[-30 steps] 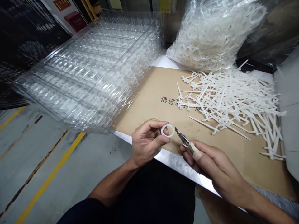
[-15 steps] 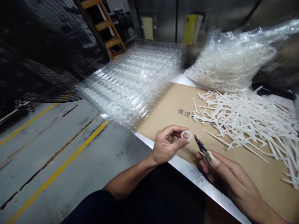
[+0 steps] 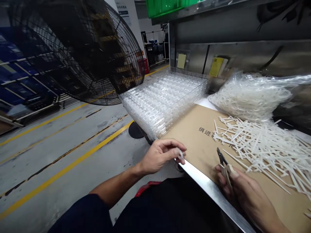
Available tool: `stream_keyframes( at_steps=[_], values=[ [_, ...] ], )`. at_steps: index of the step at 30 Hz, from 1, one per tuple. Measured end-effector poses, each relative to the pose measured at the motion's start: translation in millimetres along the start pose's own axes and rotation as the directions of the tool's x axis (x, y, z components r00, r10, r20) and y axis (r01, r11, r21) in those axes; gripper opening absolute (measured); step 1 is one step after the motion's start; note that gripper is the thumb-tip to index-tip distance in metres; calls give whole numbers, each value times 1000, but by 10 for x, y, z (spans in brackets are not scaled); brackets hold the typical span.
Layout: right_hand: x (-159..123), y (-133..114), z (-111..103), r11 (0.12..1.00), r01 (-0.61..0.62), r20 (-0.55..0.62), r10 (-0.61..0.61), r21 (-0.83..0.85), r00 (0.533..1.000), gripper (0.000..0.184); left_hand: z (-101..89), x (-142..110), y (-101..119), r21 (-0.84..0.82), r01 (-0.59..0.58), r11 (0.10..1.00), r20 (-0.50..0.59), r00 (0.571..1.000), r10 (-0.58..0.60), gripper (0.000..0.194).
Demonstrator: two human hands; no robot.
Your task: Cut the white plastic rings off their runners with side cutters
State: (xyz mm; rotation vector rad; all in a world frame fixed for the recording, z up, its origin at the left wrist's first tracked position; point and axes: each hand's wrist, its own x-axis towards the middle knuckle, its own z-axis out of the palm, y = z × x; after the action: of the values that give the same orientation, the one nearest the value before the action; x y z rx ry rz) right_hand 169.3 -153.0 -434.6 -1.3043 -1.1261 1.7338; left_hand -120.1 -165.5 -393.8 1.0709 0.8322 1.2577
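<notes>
My left hand (image 3: 161,156) is just past the steel table edge, pinching a small white plastic ring (image 3: 180,155) between thumb and fingers. The ring shows edge-on and is partly hidden by my fingers. My right hand (image 3: 240,191) grips a pair of small flush cutters (image 3: 224,167) with pale handles, their dark jaws pointing up and away. The jaws sit over a brown cardboard sheet (image 3: 194,145), close to a loose pile of white plastic runners and spiky moulded pieces (image 3: 264,150). Nothing lies between the jaws that I can see.
Stacked transparent plastic trays (image 3: 162,103) stand beyond the cardboard, and a plastic bag of white rings (image 3: 250,97) lies behind the pile. A black mesh fan (image 3: 73,55) stands at the left. Yellow-lined concrete floor lies below the table's steel edge (image 3: 209,191).
My view has swung left and up, bringing in the fan and more floor. The ring has turned edge-on in my left hand, and both hands sit slightly further apart.
</notes>
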Motion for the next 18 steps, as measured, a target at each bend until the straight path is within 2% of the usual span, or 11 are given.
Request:
stream_keyframes(
  at_steps=[2,4,8,10,12,16,18],
  values=[
    [-24,-21,44,1000,12,-33,-11,22,999,50,-175,-78,196,109,-122,987,-37,991,127,20],
    [-26,-17,48,999,13,-42,-11,42,999,49,-363,-118,432,248,-238,939,-71,962,262,13],
    [36,68,-57,998,-39,-15,39,46,999,54,-760,-37,895,549,-346,761,-105,874,474,9],
    [61,114,-106,996,-76,5,75,50,997,57,-960,74,1055,691,-326,646,-104,839,534,9],
    [68,147,-124,994,-83,-8,84,73,996,55,-1145,200,1148,805,-262,533,-93,831,549,10],
    [92,199,-137,989,-85,-67,94,118,993,49,-1408,404,1189,939,-124,319,-44,880,473,12],
    [125,224,-164,989,-101,-55,108,112,993,52,-1472,466,1179,963,-80,258,-39,903,428,14]
  ],
)
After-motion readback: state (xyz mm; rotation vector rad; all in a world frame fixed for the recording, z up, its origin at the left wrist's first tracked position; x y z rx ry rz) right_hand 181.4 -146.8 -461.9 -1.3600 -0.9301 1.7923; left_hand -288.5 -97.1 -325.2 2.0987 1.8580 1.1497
